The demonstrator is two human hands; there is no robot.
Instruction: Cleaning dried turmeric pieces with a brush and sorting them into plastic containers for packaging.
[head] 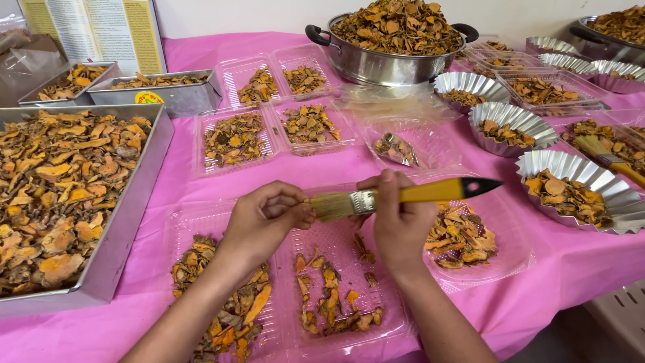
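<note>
My right hand (pixel 398 222) grips a paintbrush (pixel 416 195) with a yellow handle, black tip and tan bristles, held level above the table. My left hand (pixel 265 218) is closed around something small right at the bristle tips; the piece itself is hidden by my fingers. Under both hands lie clear plastic trays: one (pixel 201 222) at the left with a heap of dried orange-brown slices, one (pixel 322 242) in the middle with a few scattered slices, and one (pixel 504 228) at the right with a small pile.
A large metal tray (pixel 144 181) full of dried slices fills the left. A steel pot (pixel 383 64) heaped with slices stands at the back. Fluted foil cups (pixel 591 171) and more plastic trays (pixel 235 141) cover the pink cloth. A second brush (pixel 615 161) lies at the right.
</note>
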